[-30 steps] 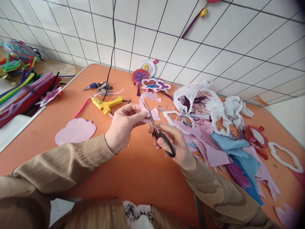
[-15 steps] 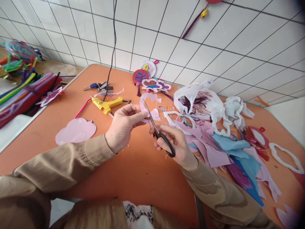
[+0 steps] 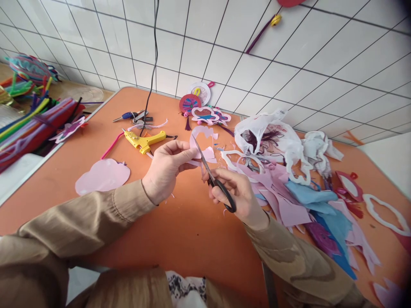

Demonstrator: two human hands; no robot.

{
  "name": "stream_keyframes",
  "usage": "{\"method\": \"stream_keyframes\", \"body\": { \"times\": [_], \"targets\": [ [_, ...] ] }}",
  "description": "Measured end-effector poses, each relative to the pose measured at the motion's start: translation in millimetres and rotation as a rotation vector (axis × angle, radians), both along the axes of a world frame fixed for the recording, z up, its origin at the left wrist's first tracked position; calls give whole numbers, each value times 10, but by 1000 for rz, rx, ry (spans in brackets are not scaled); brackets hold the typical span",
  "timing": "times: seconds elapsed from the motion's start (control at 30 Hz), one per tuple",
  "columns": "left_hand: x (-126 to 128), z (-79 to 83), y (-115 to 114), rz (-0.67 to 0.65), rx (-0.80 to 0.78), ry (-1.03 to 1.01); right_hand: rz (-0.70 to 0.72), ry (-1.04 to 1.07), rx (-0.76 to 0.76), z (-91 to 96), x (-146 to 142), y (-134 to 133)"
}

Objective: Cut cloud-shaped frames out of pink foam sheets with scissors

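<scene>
Fingers of our left hand pinch the pink paper cutout; our right hand grips black scissors cutting it. Bare orange surface lies near us; paper scraps crowd right, a glue gun left.

I'm at an orange table pushed against a white tiled wall, daylight bright on it; a black cable hangs down the tiles.

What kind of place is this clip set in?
Probably a craft workspace: an orange table against a tiled wall, with a glue gun, a pipe cleaner pile and paper scraps. The hands cut pink paper with scissors.
</scene>
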State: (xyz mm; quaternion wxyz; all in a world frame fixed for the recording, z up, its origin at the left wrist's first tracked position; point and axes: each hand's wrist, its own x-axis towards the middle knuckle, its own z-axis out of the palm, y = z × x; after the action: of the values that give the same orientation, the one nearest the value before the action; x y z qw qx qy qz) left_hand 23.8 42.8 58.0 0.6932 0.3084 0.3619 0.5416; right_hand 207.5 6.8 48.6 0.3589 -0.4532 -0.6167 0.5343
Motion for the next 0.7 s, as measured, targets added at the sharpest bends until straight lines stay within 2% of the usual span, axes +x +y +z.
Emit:
{"method": "stream_keyframes", "body": {
  "times": [0.7],
  "targets": [
    [-9,-16,14,-14,8,-10,-20,12,-40,-42,-22,5]
  ]
}}
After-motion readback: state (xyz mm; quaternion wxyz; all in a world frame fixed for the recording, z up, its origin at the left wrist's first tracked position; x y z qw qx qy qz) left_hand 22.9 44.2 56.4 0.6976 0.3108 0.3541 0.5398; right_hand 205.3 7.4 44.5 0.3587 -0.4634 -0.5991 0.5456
